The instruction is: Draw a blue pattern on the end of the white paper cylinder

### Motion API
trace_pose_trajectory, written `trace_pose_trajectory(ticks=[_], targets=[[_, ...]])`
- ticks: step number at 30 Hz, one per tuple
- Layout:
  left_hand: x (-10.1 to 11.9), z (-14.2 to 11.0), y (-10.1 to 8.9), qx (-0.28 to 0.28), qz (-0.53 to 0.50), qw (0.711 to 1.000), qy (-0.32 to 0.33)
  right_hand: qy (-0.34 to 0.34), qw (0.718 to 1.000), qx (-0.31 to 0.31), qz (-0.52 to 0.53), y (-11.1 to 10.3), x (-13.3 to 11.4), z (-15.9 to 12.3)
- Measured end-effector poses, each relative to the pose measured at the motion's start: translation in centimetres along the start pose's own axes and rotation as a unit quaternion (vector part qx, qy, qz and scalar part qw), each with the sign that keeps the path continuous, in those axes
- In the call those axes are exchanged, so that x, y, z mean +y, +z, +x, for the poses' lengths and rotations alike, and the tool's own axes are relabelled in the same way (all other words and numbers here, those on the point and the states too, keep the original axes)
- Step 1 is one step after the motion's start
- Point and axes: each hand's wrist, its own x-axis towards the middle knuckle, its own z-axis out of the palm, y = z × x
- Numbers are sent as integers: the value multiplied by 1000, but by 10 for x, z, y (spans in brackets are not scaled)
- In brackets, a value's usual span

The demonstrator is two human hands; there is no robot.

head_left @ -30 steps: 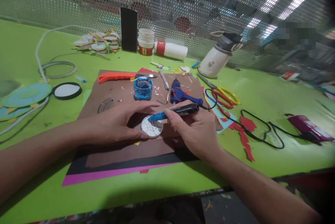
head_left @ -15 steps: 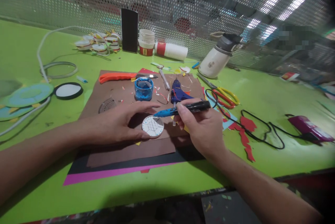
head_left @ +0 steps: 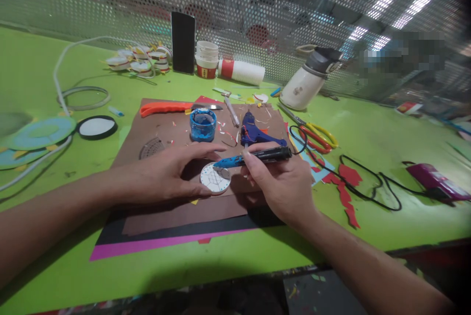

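A small round white disc (head_left: 215, 180) with drawn dark lines and blue dots around its rim lies on brown card. My left hand (head_left: 172, 170) is curved about it, the thumb against its lower left edge and the fingers behind its far side. My right hand (head_left: 281, 180) is closed around a black marker (head_left: 267, 155) whose front part is smeared with blue. The marker's tip points left at the upper part of the disc; whether it touches I cannot tell. Just beyond the disc stands a blue-stained jar (head_left: 203, 131).
On the brown card (head_left: 172, 131) lie an orange-handled cutter (head_left: 167, 108) and a blue glue gun (head_left: 257, 133). Scissors (head_left: 316, 133), a black cord and red scraps (head_left: 348, 177) lie to the right. A white flask (head_left: 301, 87), paper cups (head_left: 241, 70) and a phone (head_left: 183, 42) line the back.
The marker's tip has shifted slightly left across the disc, and my right hand has moved a little with it. My left hand and the disc stay in place.
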Motion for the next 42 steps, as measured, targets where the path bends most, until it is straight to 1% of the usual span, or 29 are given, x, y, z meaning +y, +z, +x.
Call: trace_pose_trajectory(ticks=[5,14,22,26,35,42], targets=[[-1,-1,-1,2,8,1000,2,-21,1000,1,-2,0,2,0],[2,2,-1,-5,-12,1000,6,-18,1000,-9,-2,0,1,0],[-3,-2,0,-2,0,1000,-5,-6,1000,27,8,1,2,0],[-3,-1,1,9,-1,1000,-1,-5,1000,11,13,2,1,0],[-4,1,1,10,-6,1000,10,-13,1000,-8,3,1,0,-1],[-3,1,2,8,-2,1000,-8,-10,1000,-11,-9,-1,-2,1]])
